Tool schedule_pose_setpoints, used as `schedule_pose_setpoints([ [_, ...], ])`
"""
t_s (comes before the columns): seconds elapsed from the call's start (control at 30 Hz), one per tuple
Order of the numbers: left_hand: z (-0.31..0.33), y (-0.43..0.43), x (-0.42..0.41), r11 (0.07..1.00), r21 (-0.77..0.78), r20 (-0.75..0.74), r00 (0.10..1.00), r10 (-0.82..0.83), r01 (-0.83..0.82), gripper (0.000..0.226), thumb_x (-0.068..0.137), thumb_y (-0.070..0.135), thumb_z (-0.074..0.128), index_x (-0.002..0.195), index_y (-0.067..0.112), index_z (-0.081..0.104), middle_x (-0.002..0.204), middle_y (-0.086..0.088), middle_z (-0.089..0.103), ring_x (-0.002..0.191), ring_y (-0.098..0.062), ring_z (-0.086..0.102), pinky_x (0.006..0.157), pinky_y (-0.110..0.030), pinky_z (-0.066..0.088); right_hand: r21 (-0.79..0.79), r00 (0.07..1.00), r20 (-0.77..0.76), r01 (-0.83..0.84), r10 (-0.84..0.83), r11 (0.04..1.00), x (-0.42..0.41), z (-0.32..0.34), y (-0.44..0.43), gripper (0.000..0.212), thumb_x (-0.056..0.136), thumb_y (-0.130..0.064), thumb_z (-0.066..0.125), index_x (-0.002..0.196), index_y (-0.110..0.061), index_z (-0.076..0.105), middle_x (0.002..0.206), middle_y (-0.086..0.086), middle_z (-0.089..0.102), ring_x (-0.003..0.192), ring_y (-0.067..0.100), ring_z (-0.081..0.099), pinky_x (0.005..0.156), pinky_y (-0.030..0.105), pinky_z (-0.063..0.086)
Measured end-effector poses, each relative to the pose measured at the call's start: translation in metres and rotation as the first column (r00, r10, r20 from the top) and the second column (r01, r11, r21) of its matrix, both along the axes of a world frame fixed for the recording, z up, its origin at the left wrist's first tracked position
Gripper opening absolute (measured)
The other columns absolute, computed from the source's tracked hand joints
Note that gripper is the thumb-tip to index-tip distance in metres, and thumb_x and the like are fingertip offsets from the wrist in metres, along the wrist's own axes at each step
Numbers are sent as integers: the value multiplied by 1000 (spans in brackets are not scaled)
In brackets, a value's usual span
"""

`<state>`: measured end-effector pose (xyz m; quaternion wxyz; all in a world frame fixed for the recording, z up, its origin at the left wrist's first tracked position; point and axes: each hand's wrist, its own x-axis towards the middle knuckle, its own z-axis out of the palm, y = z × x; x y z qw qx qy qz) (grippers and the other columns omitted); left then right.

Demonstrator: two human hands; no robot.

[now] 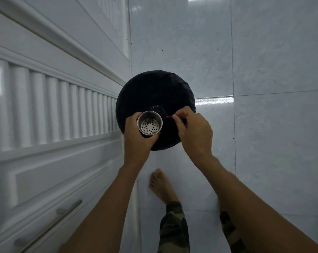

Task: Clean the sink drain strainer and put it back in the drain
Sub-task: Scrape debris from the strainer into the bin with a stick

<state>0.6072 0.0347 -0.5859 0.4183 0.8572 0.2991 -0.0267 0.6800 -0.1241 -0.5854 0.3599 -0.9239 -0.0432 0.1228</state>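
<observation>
Here, a person stood barefoot on a glossy pale tiled floor [264, 61], looking straight down at both bare hands held above a round bin lined with a black bag [150, 92]. The left hand [138, 136] was curled around a small steel sink strainer cup [149, 124], fingers wrapped about its wall, open mouth up, so the perforated bottom showed inside. The cup was over the near edge of the bin, not in any drain. The right hand [194, 132] was pressed together, pinching a thin reddish stick [174, 116] whose tip pointed towards the cup's rim without touching it. White panelled cabinet doors [54, 106] ran along the left. The cup looked light, rigid and probably slippery if wet, so gripping around its side wall seemed safest, leaving the mouth free for picking out debris.
</observation>
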Motion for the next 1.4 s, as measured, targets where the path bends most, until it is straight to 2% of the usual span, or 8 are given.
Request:
schedule_pose_setpoints([
  [0.13,49,-16,11,998,31,45,998,50,-52,76,73,23,92,138,18,52,131,5,53,122,-9,54,101,-13,45,25,998,52,-18,17,1000,11,52,-13,15,101,-38,62,103,-24,67,83,-2,70,72,13,62,61,30,57],
  [0.37,193,-56,41,979,44,190,963,190,-202,74,73,27,92,136,21,53,131,7,56,125,-17,57,106,-43,51,84,991,135,-29,17,996,41,197,-40,12,100,-39,64,100,-28,67,82,-6,69,67,10,59,55,13,38],
  [0.47,265,-72,52,966,41,243,940,239,-256,75,72,30,92,135,25,51,130,10,54,122,-12,57,104,-41,52,126,983,182,-45,22,991,53,274,-53,10,100,-38,64,102,-29,67,87,-7,71,68,9,59,59,16,41],
  [0.63,377,-92,66,956,22,351,898,265,-291,74,75,33,90,136,29,49,130,15,51,124,-12,55,105,-42,51,151,946,322,-87,35,985,67,392,-71,9,99,-35,67,103,-27,68,91,-11,73,66,8,58,60,8,33],
  [0.83,476,-86,63,931,53,465,834,298,-362,80,73,30,92,140,24,48,134,8,52,125,-16,55,103,-42,54,230,891,450,-179,59,957,70,492,-56,11,98,-32,69,104,-23,69,93,-9,75,66,11,60,61,13,40],
  [1.07,523,-37,-3,843,98,519,750,411,-529,82,72,31,94,139,21,49,134,3,54,123,-17,56,101,-43,55,272,841,503,-374,200,887,27,544,21,10,99,-34,68,107,-28,68,95,-11,74,71,9,63,67,32,58],
  [1.23,528,23,-83,713,106,523,649,552,-693,79,66,34,93,132,27,51,129,9,53,117,-13,58,98,-39,56,265,784,491,-549,379,792,-32,548,94,9,99,-38,66,107,-34,65,94,-20,70,73,7,64,66,25,58],
  [1.4,510,92,-175,545,133,507,529,680,-828,78,63,19,96,130,14,56,126,-2,57,115,-21,61,98,-45,54,244,703,458,-688,545,683,-92,542,169,12,100,-42,64,108,-33,66,93,-18,70,73,6,63,63,24,55],
])
